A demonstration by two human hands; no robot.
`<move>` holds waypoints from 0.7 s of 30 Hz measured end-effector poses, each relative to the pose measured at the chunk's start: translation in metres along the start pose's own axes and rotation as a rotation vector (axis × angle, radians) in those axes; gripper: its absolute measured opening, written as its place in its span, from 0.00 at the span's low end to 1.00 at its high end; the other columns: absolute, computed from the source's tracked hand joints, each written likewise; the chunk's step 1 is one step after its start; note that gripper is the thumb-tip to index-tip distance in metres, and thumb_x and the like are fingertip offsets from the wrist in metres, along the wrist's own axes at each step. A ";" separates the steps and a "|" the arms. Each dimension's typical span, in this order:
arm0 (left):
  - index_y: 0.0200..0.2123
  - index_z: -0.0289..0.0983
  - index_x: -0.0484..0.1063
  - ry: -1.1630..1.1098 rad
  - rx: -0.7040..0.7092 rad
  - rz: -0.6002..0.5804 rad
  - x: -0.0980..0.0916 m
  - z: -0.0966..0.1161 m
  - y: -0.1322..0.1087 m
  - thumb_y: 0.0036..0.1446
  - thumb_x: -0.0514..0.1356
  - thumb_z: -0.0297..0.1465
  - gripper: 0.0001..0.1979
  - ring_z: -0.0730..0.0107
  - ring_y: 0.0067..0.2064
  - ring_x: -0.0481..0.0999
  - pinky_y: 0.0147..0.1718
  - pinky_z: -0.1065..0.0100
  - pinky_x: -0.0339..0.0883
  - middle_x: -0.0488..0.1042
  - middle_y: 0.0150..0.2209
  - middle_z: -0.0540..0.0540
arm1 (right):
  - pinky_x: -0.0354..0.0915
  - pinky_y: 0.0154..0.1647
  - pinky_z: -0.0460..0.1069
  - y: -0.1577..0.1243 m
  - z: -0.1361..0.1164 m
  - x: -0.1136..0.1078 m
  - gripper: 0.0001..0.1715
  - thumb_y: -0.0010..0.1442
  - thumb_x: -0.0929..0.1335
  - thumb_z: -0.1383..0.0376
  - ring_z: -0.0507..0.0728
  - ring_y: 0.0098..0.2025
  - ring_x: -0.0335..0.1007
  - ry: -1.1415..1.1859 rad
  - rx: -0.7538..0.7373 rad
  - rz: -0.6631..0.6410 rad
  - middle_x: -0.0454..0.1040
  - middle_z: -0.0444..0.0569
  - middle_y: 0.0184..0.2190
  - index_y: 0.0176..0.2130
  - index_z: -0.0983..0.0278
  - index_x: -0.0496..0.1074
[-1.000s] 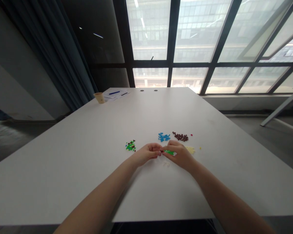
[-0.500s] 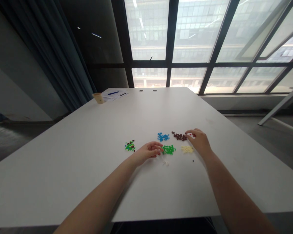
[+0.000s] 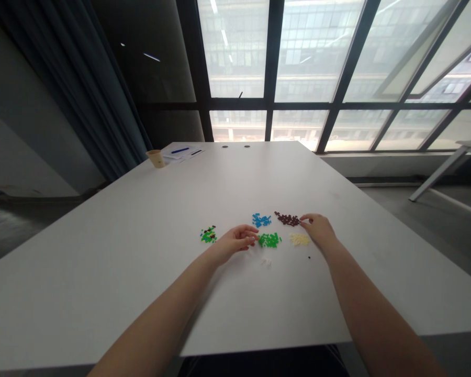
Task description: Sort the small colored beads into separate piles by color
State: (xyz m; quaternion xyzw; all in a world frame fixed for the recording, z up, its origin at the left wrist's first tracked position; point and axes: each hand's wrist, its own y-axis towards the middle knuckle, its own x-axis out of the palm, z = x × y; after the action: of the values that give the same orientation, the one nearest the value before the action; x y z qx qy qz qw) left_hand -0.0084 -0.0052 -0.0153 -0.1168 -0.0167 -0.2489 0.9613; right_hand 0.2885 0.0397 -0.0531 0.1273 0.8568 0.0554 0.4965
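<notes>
My left hand (image 3: pixel 237 242) hovers at the left edge of the green pieces (image 3: pixel 270 240), its curved fingers apart and nothing visible between them. At the right end of the dark brown pieces (image 3: pixel 288 219), my right hand (image 3: pixel 317 228) has its thumb and fingertips pinched together; whatever they hold is too small to tell. Blue pieces (image 3: pixel 261 220) lie behind the green pile. Pale yellow pieces (image 3: pixel 300 239) are just below my right hand. A mixed pile (image 3: pixel 208 234), mostly green with some brown, sits left of my left hand. A few whitish pieces (image 3: pixel 266 262) lie in front of the green ones.
One small dark piece (image 3: pixel 309 257) lies apart on the white table (image 3: pixel 235 180). A tan cup (image 3: pixel 156 158) stands at the far left edge, beside papers (image 3: pixel 184 153) with a blue pen (image 3: pixel 180 150) on them. Windows rise behind the table.
A white patch with a red spot showed at my right fingertips before; it no longer shows. My left hand has barely moved. The whole view has shifted slightly.
</notes>
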 end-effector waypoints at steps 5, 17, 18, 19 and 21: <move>0.38 0.39 0.70 -0.032 0.028 0.131 -0.010 0.012 -0.001 0.42 0.63 0.36 0.16 0.77 0.34 0.69 0.34 0.73 0.61 0.72 0.38 0.46 | 0.55 0.26 0.47 -0.001 -0.006 -0.010 0.16 0.49 0.64 0.59 0.52 0.23 0.61 0.068 0.008 0.108 0.67 0.47 0.19 0.33 0.65 0.76; 0.29 0.36 0.75 0.950 0.132 0.776 -0.114 0.011 -0.004 0.46 0.55 0.29 0.09 0.67 0.34 0.70 0.38 0.68 0.62 0.74 0.33 0.45 | 0.47 0.22 0.45 -0.013 -0.033 -0.021 0.23 0.50 0.60 0.52 0.48 0.19 0.48 0.209 0.006 0.234 0.50 0.40 0.13 0.14 0.64 0.57; 0.29 0.36 0.75 1.032 0.104 0.722 -0.115 0.008 -0.003 0.46 0.54 0.28 0.10 0.67 0.35 0.71 0.38 0.68 0.62 0.74 0.33 0.45 | 0.47 0.21 0.45 -0.013 -0.034 -0.021 0.23 0.50 0.60 0.52 0.48 0.19 0.47 0.205 -0.001 0.217 0.49 0.39 0.13 0.14 0.64 0.55; 0.30 0.37 0.76 1.083 0.083 0.673 -0.114 0.005 -0.002 0.46 0.54 0.28 0.11 0.67 0.35 0.71 0.38 0.69 0.62 0.74 0.34 0.44 | 0.46 0.21 0.44 -0.014 -0.034 -0.020 0.23 0.50 0.60 0.52 0.48 0.19 0.46 0.200 -0.006 0.205 0.49 0.39 0.13 0.14 0.63 0.54; 0.32 0.37 0.76 1.136 0.074 0.586 -0.110 0.001 0.001 0.47 0.54 0.29 0.11 0.67 0.35 0.71 0.37 0.70 0.62 0.74 0.35 0.44 | 0.46 0.21 0.44 -0.015 -0.036 -0.020 0.23 0.50 0.60 0.52 0.48 0.19 0.46 0.193 -0.010 0.191 0.48 0.39 0.13 0.14 0.63 0.53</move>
State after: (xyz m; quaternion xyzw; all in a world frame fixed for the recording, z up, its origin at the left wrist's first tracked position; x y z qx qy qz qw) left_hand -0.1042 0.0477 -0.0244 0.0669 0.5195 0.0017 0.8518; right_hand 0.2644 0.0211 -0.0218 0.1997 0.8843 0.1187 0.4051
